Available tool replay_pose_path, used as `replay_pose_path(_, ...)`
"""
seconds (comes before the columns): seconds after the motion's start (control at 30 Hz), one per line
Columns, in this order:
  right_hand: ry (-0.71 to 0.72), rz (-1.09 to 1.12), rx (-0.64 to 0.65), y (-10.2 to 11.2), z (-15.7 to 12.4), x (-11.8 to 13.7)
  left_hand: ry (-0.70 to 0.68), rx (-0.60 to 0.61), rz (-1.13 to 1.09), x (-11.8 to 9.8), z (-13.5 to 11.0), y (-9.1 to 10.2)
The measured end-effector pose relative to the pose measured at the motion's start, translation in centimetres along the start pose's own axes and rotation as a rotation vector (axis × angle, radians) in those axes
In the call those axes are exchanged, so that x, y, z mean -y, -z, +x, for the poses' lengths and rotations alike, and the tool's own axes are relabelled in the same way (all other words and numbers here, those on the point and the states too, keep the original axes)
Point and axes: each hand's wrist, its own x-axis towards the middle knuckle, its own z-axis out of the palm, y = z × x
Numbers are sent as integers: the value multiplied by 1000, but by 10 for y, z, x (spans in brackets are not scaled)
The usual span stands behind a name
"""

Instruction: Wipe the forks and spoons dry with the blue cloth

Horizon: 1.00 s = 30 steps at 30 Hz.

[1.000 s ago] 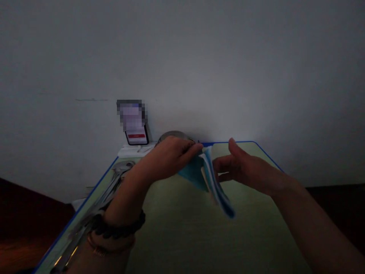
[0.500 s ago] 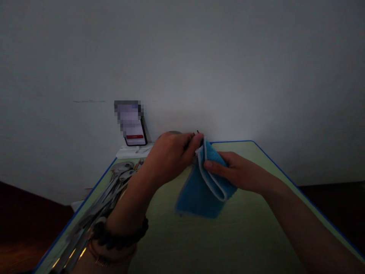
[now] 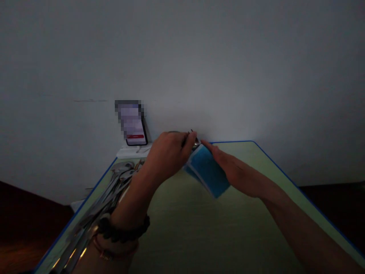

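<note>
Above the middle of the table, my left hand [image 3: 173, 154] is closed around a small shiny metal piece [image 3: 196, 144], perhaps part of a utensil. Most of that piece is hidden in the fingers, so its kind cannot be made out. My right hand [image 3: 235, 169] holds a folded blue cloth [image 3: 209, 171] with a pale edge, its fingers lying long behind the cloth's upper side. The cloth's top corner meets the metal piece beside my left fingertips.
Several metal utensils [image 3: 114, 190] with long handles lie in a pile along the table's left side. A phone [image 3: 135, 125] leans on the wall behind a white strip [image 3: 129, 152]. The pale green table [image 3: 199, 236] has a blue edge.
The cloth has been folded smaller and its hanging flap has swung up. My right fingers have stretched forward along it, and my left hand has shifted slightly left.
</note>
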Motion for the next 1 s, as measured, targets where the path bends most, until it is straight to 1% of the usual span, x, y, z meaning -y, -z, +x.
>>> replay_pose_path(0.07, -13, -67, -21, -2, 2, -1, -24, -8, -40, -2, 0, 0)
replay_pose_path(0.13, 0, -131, 13, 0, 3, -2, -58, 25, -89, -3, -2, 2)
replay_pose_path(0.2, 27, -185, 63, 3, 1, -2, -86, 135, -159, -1, -4, 5)
replay_pose_path(0.3, 64, -285, 152, 4, -2, -2, -93, 414, -268, 4, -7, 11)
replay_pose_path(0.33, 77, -316, 179, 3, -2, -2, -88, 481, -280, 6, -8, 13)
replay_pose_path(0.37, 86, -338, 196, 2, -2, -3, -86, 520, -280, 7, -8, 13)
replay_pose_path(0.4, 89, -350, 204, 2, -2, -4, -89, 535, -269, 9, -8, 14)
replay_pose_path(0.47, 77, -335, 216, 1, -2, -6, -109, 512, -238, 11, -7, 14)
replay_pose_path(0.57, 68, -256, 243, 5, -2, -7, -132, 456, -237, 13, -7, 14)
replay_pose_path(0.7, 69, -185, 284, 17, -4, -7, -103, 418, -276, 15, -7, 15)
replay_pose_path(0.9, -43, -195, 400, 33, -10, -7, -39, 425, -327, 18, -10, 17)
replay_pose_path(1.0, -21, -216, 411, 31, -10, -5, -54, 387, -324, 15, -11, 16)
